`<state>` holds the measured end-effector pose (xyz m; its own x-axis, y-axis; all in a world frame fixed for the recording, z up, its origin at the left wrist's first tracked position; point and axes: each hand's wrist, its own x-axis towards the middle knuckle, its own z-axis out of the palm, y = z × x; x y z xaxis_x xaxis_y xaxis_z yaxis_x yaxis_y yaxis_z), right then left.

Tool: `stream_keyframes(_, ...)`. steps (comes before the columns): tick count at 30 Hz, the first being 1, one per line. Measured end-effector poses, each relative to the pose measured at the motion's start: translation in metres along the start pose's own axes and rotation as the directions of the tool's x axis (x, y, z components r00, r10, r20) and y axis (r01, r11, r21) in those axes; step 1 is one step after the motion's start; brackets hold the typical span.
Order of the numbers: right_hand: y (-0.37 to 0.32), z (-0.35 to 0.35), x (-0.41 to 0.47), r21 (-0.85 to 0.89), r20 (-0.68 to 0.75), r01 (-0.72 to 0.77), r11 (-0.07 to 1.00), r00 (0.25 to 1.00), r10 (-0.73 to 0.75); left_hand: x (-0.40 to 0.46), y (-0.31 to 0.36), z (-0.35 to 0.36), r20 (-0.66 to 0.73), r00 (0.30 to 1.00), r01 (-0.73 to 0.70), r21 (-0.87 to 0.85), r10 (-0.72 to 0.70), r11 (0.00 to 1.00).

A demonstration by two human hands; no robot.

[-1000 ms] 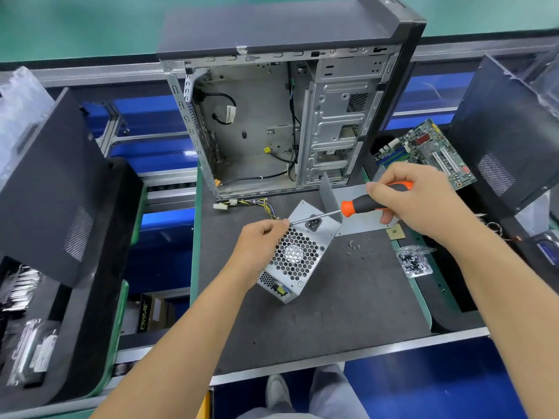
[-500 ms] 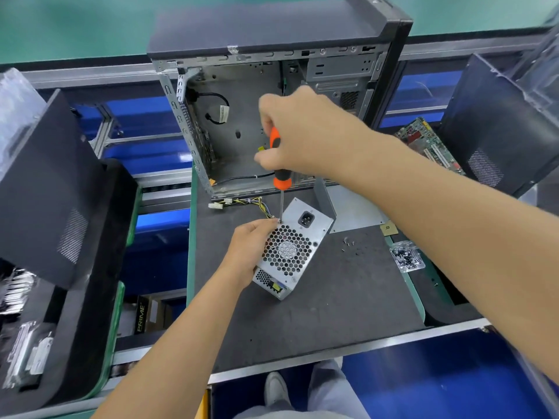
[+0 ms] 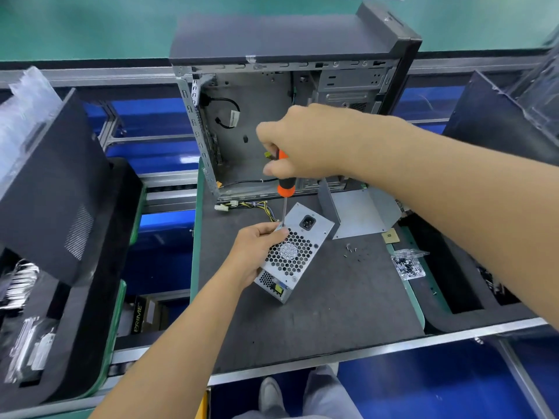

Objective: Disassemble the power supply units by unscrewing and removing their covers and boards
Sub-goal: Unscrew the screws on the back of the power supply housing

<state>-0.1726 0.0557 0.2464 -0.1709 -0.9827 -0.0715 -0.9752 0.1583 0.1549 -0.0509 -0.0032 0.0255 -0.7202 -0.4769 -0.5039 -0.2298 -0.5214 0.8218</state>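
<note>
Right hand (image 3: 305,143) curled tight round the orange-and-black handle of a screwdriver (image 3: 283,184), held upright, shaft pointing down at 6 o'clock with its tip set on the upper left corner of the power supply unit (image 3: 295,251). Left hand (image 3: 258,252) wrapped against the unit's left side, at 9 o'clock from the fan grille, fingertips curled onto the top face right beside the screwdriver tip. Unit lying tilted on the dark surface (image 3: 332,313), honeycomb grille and power socket facing up, a bundle of coloured wires (image 3: 251,205) trailing from its far end toward 11 o'clock. At 2 o'clock from the unit, a bent grey metal cover (image 3: 357,213) resting on the surface. At 3 o'clock, a few loose screws (image 3: 355,252), and farther that way a clear bag of screws (image 3: 408,264) at the surface's edge. At 12 o'clock, an open computer case (image 3: 287,116) standing behind both hands.
</note>
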Motion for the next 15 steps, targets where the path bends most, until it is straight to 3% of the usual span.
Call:
stream_keyframes(3,0.001,-0.001,-0.001,0.182,0.047,0.123,0.976,0.990,-0.133,0.000,0.001,0.001,0.000,1.000,0.001,0.000,-0.001,1.000)
stream_keyframes(6,-0.001,-0.007,-0.005,0.285,0.100,0.038,0.958,0.993,-0.069,0.000,0.000,0.003,0.010,1.000,-0.010,0.011,0.010,1.000)
stream_keyframes(9,-0.010,-0.014,-0.006,0.015,0.031,-0.106,0.994,0.994,0.105,-0.001,-0.001,0.003,0.003,1.000,-0.019,0.008,0.019,1.000)
stream_keyframes(11,-0.013,-0.018,-0.004,-0.125,-0.049,-0.090,0.988,0.995,0.085,-0.001,-0.001,0.003,0.003,1.000,-0.031,0.018,0.031,0.999)
stream_keyframes(15,-0.003,-0.016,-0.005,0.039,0.165,-0.085,0.996,0.983,0.077,-0.001,-0.001,0.004,0.004,0.999,-0.033,0.020,0.033,0.999)
